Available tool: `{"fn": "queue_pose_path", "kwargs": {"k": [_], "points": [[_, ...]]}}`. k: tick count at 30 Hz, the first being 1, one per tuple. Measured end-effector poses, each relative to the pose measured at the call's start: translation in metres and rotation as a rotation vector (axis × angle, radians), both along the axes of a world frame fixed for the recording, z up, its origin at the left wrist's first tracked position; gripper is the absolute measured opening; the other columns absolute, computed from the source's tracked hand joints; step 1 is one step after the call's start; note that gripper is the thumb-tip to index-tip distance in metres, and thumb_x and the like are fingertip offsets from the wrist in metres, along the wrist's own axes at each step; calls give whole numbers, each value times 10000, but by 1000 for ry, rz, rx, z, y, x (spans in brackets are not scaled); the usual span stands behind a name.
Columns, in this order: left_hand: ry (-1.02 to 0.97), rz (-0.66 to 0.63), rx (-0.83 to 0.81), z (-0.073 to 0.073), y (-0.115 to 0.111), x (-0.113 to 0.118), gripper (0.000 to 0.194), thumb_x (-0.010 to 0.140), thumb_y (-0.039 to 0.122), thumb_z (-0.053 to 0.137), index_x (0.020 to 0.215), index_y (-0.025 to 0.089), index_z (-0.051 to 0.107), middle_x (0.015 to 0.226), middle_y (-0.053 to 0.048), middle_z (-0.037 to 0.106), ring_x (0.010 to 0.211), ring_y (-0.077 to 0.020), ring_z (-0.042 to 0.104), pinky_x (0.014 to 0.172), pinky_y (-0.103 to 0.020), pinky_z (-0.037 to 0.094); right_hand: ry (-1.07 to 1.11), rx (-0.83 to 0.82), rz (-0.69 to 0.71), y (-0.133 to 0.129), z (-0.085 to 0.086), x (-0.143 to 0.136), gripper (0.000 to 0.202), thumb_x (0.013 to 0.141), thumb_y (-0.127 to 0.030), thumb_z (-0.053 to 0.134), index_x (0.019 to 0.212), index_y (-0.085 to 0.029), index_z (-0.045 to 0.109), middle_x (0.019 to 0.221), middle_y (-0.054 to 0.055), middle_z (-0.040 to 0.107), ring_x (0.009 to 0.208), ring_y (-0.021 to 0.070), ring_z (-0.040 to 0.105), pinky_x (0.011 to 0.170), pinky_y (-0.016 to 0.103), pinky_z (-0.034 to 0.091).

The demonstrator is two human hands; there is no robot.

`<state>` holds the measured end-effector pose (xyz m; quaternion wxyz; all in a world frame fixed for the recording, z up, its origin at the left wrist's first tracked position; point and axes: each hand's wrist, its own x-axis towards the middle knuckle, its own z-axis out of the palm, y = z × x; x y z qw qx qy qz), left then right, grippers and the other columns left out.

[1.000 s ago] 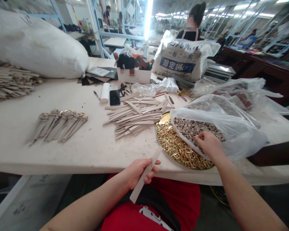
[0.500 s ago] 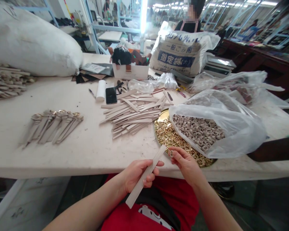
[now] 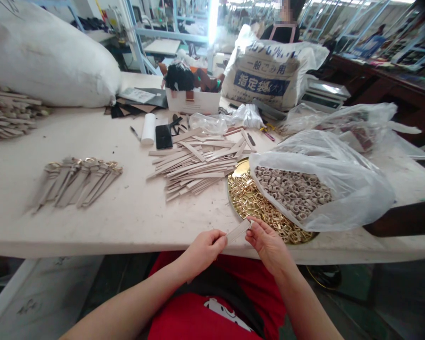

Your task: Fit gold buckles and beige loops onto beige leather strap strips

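My left hand point(image 3: 209, 245) is closed around a pale beige strap strip point(image 3: 238, 232), whose far end points up and right. My right hand point(image 3: 266, 240) pinches at that far end, its thumb and fingertips mostly covering a small beige strap loop there. Whether the strip's end passes through the loop, I cannot tell. Just beyond the right hand lies a round gold tray point(image 3: 241, 166) with many gold metal buckles point(image 3: 246, 196). A clear plastic bag point(image 3: 357, 189) full of small beige loops point(image 3: 293, 191) rests partly over it.
A loose pile of beige strips point(image 3: 198, 165) lies mid-table. Bundled strips with gold buckles point(image 3: 81, 182) are at the left. Behind stand a white box point(image 3: 194, 102), a phone point(image 3: 163, 136), a white roll point(image 3: 148, 129) and large sacks point(image 3: 262, 75). A person point(image 3: 283, 30) is beyond.
My right hand has brought the small loop to the strip's far end. The strip now lies flatter between both hands, and the left hand's fingers have closed over it.
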<state>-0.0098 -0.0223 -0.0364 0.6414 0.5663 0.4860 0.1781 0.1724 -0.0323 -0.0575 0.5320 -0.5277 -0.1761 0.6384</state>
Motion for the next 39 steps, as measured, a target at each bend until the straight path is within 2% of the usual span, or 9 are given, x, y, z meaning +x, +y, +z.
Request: {"fn": "queue_pose_path", "kwargs": {"k": [8, 16, 19, 23, 28, 31, 34, 36, 39], "points": [[163, -185, 171, 2, 2, -5, 292, 825, 323, 335, 803, 148, 567, 618, 19, 525, 542, -111, 465, 500, -211, 312, -361, 76, 256, -7, 0, -4, 338, 665, -377, 681, 928, -169, 646, 686, 1, 628, 609, 113, 557, 642, 259, 471], [331, -355, 434, 0, 8, -8, 297, 821, 295, 361, 712, 164, 604, 615, -7, 575, 565, -123, 465, 534, -219, 300, -466, 180, 520, -12, 9, -19, 228, 691, -347, 632, 840, -179, 666, 594, -32, 577, 572, 115, 523, 601, 259, 427], [227, -309, 309, 0, 5, -9, 309, 836, 328, 342, 783, 154, 592, 659, -13, 590, 565, -122, 502, 542, -215, 347, -382, 136, 480, -10, 8, -18, 254, 665, -364, 658, 828, -170, 640, 582, -36, 571, 544, 110, 514, 569, 253, 423], [-11, -309, 9, 0, 1, -13, 374, 860, 370, 317, 1135, 154, 451, 629, 30, 537, 479, -96, 488, 494, -201, 374, -287, 97, 282, -9, 2, -17, 251, 657, -370, 685, 781, -171, 594, 602, -46, 556, 530, 87, 497, 572, 234, 419], [-67, -147, 148, 0, 2, -12, 475, 870, 434, 315, 1268, 179, 371, 588, 41, 455, 528, -113, 426, 530, -218, 356, -215, 145, 384, -9, -2, -28, 251, 686, -406, 651, 743, -172, 577, 609, -34, 556, 548, 103, 503, 581, 248, 423], [-88, -79, 189, 2, 9, -11, 442, 844, 471, 361, 1127, 161, 499, 607, 26, 478, 563, -118, 428, 539, -219, 346, -523, 242, 492, 4, 4, -18, 271, 764, -435, 543, 796, -170, 587, 629, -5, 573, 571, 133, 523, 582, 266, 428], [-108, -30, 68, 4, 14, -11, 383, 836, 477, 359, 942, 147, 522, 483, 74, 357, 430, -85, 319, 427, -199, 259, -1284, 373, 485, 31, 8, 6, 212, 834, -327, 454, 820, -175, 602, 786, 60, 614, 731, 179, 565, 664, 281, 420], [-126, -2, 22, 2, 15, -11, 360, 833, 483, 351, 879, 155, 492, 446, 94, 310, 376, -71, 262, 382, -193, 208, -1759, 346, 611, 52, 8, 20, 194, 841, -230, 434, 792, -162, 609, 866, 106, 620, 800, 206, 577, 688, 290, 404], [-144, -10, 22, -8, 15, -9, 346, 829, 490, 345, 822, 166, 467, 443, 92, 351, 349, -63, 283, 366, -187, 214, -1993, 293, 798, 76, 5, 27, 162, 811, -157, 457, 756, -143, 609, 826, 122, 637, 747, 202, 601, 641, 274, 389]]}}
